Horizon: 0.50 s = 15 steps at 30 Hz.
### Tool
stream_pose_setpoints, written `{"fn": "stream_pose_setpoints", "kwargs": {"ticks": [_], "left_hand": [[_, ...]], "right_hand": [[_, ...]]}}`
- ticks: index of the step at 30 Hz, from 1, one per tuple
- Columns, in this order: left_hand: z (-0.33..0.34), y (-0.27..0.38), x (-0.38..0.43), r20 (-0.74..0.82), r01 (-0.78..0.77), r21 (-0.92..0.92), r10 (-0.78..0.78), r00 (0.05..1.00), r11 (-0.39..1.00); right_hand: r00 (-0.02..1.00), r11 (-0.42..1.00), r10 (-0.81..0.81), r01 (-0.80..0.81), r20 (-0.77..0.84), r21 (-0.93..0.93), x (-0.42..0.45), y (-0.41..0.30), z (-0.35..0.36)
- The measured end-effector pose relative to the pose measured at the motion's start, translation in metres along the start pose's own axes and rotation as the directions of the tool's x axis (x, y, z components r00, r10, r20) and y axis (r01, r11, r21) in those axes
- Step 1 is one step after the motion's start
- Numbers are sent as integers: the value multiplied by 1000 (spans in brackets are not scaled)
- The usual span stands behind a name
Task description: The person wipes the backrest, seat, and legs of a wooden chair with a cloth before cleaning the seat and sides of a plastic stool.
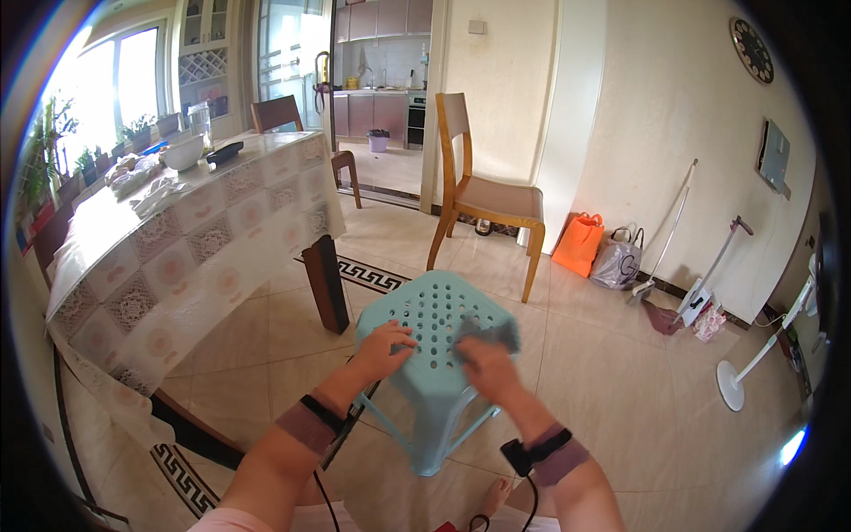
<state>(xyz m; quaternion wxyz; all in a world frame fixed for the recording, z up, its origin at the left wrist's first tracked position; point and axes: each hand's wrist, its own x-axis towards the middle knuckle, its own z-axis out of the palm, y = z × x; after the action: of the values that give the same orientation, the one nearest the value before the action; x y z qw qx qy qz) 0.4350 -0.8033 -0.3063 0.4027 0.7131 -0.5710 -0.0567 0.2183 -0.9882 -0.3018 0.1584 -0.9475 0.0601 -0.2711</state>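
A light blue plastic stool with round holes in its seat stands upright on the floor before me. My right hand, a little blurred, is closed on a grey cloth that lies against the right side of the seat. On the seat's left edge rests my left hand, its fingers apart and nothing in them. Both wrists wear bands with black straps, and dark cables hang down near them.
At the left stands a dining table under a patterned tablecloth. A wooden chair is beyond the stool. Orange and grey bags, a broom, a dustpan and a white stand are at the right.
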Motion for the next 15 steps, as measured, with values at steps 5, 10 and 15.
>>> {"fn": "stream_pose_setpoints", "kwargs": {"ticks": [5, 10, 15], "left_hand": [[5, -9, -3, -73, -41, 33, 43, 996, 999], [7, 8, 1, -27, -51, 29, 52, 998, 998], [7, -3, -4, -44, -52, 82, 56, 997, 995]], "right_hand": [[954, 971, -196, 156, 228, 183, 12, -47, -8], [964, 974, 220, -225, -147, -19, 6, 55, -23], [985, 985, -168, 166, 34, 53, 17, -36, 4]]}}
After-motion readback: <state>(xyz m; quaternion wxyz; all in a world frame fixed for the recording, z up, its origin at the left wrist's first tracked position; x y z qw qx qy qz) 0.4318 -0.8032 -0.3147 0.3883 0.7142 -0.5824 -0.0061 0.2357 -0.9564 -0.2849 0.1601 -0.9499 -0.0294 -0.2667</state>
